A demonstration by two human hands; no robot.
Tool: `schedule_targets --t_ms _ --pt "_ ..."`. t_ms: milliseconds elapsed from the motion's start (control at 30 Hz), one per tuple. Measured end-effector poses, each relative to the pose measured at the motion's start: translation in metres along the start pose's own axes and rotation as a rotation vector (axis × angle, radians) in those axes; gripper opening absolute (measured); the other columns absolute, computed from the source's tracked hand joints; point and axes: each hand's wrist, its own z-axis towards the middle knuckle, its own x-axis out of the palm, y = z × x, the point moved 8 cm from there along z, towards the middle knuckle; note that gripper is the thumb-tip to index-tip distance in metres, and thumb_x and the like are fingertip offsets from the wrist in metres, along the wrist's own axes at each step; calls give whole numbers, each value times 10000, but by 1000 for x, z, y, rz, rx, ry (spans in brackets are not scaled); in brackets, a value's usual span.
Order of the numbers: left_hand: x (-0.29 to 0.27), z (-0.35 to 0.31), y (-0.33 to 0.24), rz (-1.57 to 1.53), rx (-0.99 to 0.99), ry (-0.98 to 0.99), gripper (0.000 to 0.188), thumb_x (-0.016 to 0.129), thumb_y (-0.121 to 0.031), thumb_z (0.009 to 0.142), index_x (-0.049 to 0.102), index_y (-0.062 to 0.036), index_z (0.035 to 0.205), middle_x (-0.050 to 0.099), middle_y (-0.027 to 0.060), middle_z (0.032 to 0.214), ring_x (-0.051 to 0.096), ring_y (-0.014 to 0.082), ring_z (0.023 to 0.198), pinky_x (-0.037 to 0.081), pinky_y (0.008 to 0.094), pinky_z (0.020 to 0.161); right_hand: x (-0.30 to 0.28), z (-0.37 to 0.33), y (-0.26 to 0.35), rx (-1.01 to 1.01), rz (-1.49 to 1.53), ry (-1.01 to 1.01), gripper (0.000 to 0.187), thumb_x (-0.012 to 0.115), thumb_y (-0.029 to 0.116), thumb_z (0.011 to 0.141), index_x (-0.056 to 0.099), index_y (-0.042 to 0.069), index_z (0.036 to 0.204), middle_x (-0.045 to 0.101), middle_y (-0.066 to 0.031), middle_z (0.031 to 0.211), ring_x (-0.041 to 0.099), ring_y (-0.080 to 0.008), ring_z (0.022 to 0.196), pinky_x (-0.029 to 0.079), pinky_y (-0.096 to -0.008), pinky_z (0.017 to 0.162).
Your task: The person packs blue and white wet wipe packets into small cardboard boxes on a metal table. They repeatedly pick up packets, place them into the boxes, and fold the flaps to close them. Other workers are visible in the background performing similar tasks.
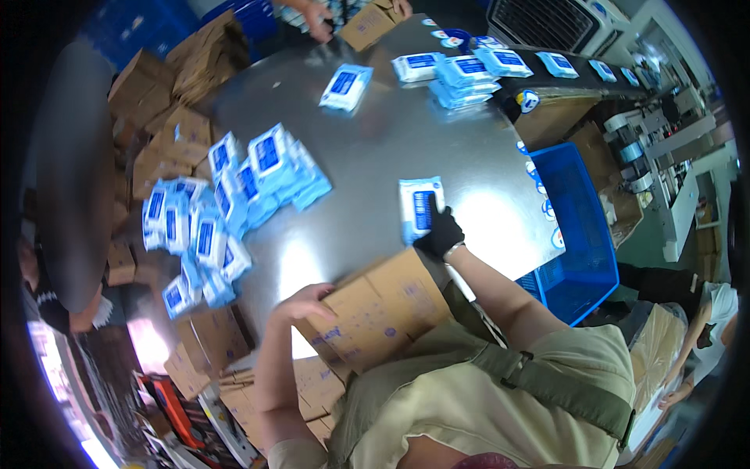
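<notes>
A cardboard box (383, 309) leans against my body at the table's near edge, tilted. My bare left hand (306, 303) is closed on its left upper edge, the thumb along the top. My right hand (442, 233), in a black glove, grips the near right corner of a white and light-blue pack of wet wipes (416, 195). This pack lies on the metal table just beyond the box. The box's inside is hidden from this view. On the table's left side lies a loose heap of similar packs (207, 223), with a stacked group (273, 164) beside it.
A single pack (346, 87) lies farther off, near another person's hand (316, 22). More packs (462, 74) collect where a conveyor (578, 78) meets the table. A blue crate (578, 227) stands at the right. Cardboard boxes (176, 144) pile up on the left.
</notes>
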Motion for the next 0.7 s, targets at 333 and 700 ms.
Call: schedule_targets --t_ms 333,700 --pt "32 119 -45 -268 -89 13 705 760 -141 583 503 8 1222 579 75 1133 520 194 1052 381 311 930 -45 167 84 -344 161 129 867 636 189 708 173 222 1440 437 -215 1269 525 -348 1088 445 -385 914" --pt "22 186 -79 84 -111 -77 713 734 -195 552 522 -21 1209 598 115 1110 550 227 1025 417 326 890 -149 231 -27 -300 1397 -378 424 621 314 788 549 42 1106 570 -125 1084 530 -245 975 422 -350 816"
